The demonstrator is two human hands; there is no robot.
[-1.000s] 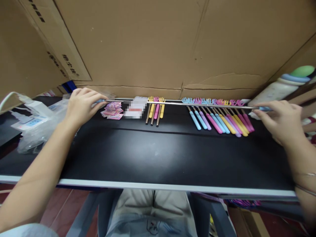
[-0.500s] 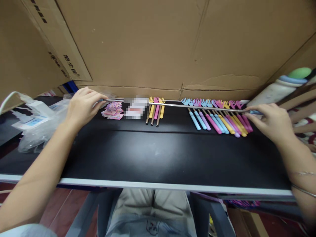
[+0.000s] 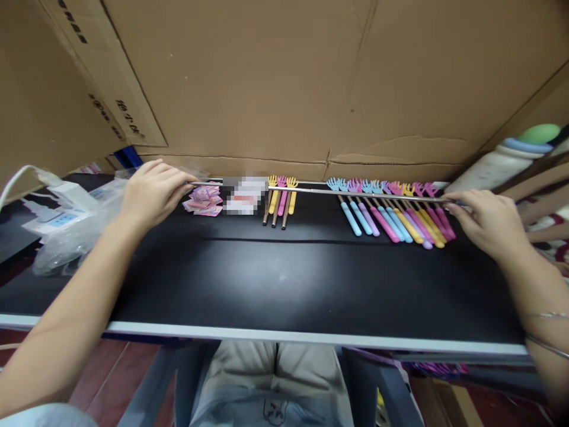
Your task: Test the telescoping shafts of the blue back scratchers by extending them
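Observation:
A telescopic back scratcher (image 3: 311,190), its thin metal rod drawn out long, stretches level above the black table between my two hands. My left hand (image 3: 155,190) pinches its left end, near a small pile of pink printed cards (image 3: 203,201). At the other end my right hand (image 3: 489,222) is closed round the rod; both tips are mostly hidden by my fingers. Behind and below the rod lies a row of short back scratchers (image 3: 386,219) with blue, pink, purple and yellow handles. A smaller group of yellow and pink back scratchers (image 3: 281,201) and several bare metal rods (image 3: 274,217) lie left of it.
Tall cardboard (image 3: 249,77) walls off the table's back. At the left are a power strip (image 3: 62,219) with plugs and a clear plastic bag (image 3: 80,237). A white bottle (image 3: 498,163) with a green top leans at the right. The table's pale front edge (image 3: 284,333) runs before my lap.
My left hand has shifted slightly right along with its end of the rod. My right fingers now cover more of the blue end. The things on the table have stayed put.

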